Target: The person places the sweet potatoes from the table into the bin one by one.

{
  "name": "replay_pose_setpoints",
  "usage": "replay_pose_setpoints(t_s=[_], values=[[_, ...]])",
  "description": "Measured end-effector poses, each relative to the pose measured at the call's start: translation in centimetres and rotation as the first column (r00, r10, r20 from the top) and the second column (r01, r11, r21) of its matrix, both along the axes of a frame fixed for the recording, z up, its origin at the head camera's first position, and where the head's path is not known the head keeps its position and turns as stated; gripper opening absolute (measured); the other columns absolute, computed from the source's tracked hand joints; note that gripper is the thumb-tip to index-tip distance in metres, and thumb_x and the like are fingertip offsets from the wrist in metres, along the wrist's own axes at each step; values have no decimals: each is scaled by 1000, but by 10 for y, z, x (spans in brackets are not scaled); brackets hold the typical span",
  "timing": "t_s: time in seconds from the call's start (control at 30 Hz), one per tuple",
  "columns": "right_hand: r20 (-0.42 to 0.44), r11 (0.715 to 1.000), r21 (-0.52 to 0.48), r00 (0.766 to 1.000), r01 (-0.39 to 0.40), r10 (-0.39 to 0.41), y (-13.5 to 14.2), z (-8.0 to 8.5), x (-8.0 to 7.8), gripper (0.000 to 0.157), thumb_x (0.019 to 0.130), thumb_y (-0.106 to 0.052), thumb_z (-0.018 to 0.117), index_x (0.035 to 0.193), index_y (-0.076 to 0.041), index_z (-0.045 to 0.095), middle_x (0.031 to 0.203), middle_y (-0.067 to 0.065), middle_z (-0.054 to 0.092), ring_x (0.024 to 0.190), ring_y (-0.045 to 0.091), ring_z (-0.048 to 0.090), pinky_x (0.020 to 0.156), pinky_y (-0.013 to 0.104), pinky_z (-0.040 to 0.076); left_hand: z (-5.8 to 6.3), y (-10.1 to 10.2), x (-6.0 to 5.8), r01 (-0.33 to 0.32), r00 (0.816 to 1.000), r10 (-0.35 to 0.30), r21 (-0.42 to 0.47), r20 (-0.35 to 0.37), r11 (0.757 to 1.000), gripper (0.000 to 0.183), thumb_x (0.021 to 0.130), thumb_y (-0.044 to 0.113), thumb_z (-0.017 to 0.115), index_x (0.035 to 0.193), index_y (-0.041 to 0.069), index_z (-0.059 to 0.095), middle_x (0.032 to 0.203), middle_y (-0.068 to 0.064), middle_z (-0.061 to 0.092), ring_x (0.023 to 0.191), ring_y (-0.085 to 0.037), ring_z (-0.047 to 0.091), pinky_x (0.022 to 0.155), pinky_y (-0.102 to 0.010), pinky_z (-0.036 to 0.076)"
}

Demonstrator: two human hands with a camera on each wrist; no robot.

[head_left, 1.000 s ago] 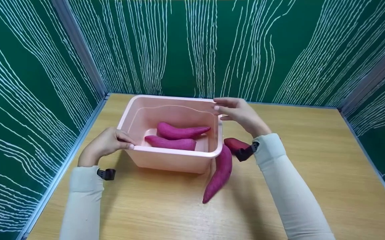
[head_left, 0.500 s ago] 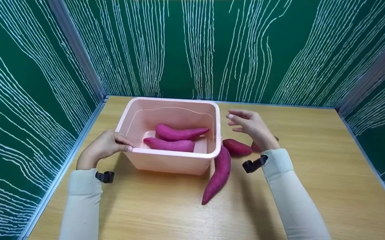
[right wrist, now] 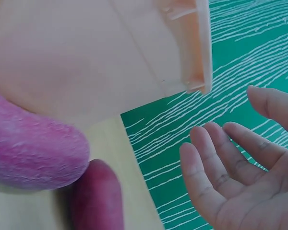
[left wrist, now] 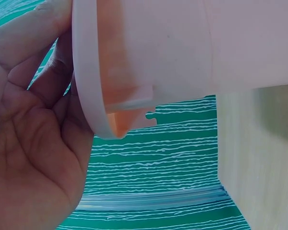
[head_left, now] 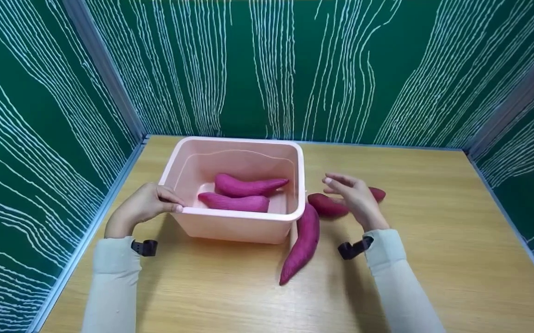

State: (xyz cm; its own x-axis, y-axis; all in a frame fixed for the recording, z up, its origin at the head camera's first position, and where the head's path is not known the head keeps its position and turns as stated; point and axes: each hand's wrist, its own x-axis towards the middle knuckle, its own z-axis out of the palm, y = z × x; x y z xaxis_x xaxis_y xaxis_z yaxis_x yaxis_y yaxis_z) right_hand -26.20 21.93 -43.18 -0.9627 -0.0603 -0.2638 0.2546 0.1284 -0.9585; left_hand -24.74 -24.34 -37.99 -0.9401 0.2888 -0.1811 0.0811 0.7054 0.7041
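Note:
A pink plastic bin (head_left: 234,226) stands on the table with two purple sweet potatoes (head_left: 248,185) lying inside. At its front left corner my left hand (head_left: 144,203) grips the rim; the left wrist view shows the fingers (left wrist: 57,67) against the rim's outer side. My right hand (head_left: 354,199) hovers to the right of the bin, fingers loosely bent and nothing in them. A long curved sweet potato (head_left: 304,245) lies by the bin's front right corner. Just behind it rests a redder sweet potato (head_left: 328,206), partly covered by the right hand. Past that hand shows another reddish end (head_left: 377,194).
Green panels (head_left: 340,69) with wavy white lines rise at the back and both sides, joined by metal posts (head_left: 105,69). The wooden table (head_left: 456,231) extends right and toward the front. Each wrist carries a small black camera (head_left: 145,248).
My right hand has left the bin's right rim and come right and toward me, above the redder sweet potatoes. My left hand keeps its grip on the rim.

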Motion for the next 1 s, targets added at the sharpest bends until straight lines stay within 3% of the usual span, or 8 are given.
replay_pose_setpoints(t_s=[0.17,0.33,0.4,0.63,0.83,1.0], values=[[18,999,-30,999,42,-42,1,-18,6,65,90,-41,65,142,-7,45,143,14,48,127,29,51,102,36,46,0,0,1,-18,1000,18,8,21,1000,20,82,14,75,101,8,76,115,-16,69,112,-33,51,102,-55,43],[51,990,-108,995,90,-85,-2,-40,12,62,92,-32,65,142,-2,44,141,18,48,108,18,61,91,27,53,1,1,1,-36,999,35,7,29,999,20,82,13,74,101,8,76,114,-16,69,114,-34,51,103,-55,42],[63,988,-119,993,103,-96,-4,-48,15,59,94,-29,63,142,-1,43,140,20,48,103,17,62,90,28,53,1,1,0,-35,999,35,6,28,999,20,82,13,74,101,8,76,114,-16,69,114,-34,51,103,-54,43],[68,985,-107,989,139,-132,-11,-70,21,56,94,-26,62,140,0,45,136,21,51,113,29,57,96,36,50,-1,0,0,-24,1000,24,5,3,1000,19,82,12,75,100,7,77,111,-15,70,110,-31,52,100,-50,46],[70,981,-106,986,161,-154,-18,-84,26,58,92,-22,65,141,1,43,119,14,59,88,15,63,74,25,54,-1,1,1,-29,1000,29,1,-1,1000,18,82,12,74,100,8,77,113,-14,69,110,-30,49,99,-49,48],[80,982,-103,985,159,-151,-25,-96,29,61,92,-19,64,143,2,39,129,19,53,84,12,64,75,25,55,0,1,2,-31,1000,31,-1,4,1000,19,82,14,75,100,9,77,112,-15,69,111,-32,51,100,-50,47]])
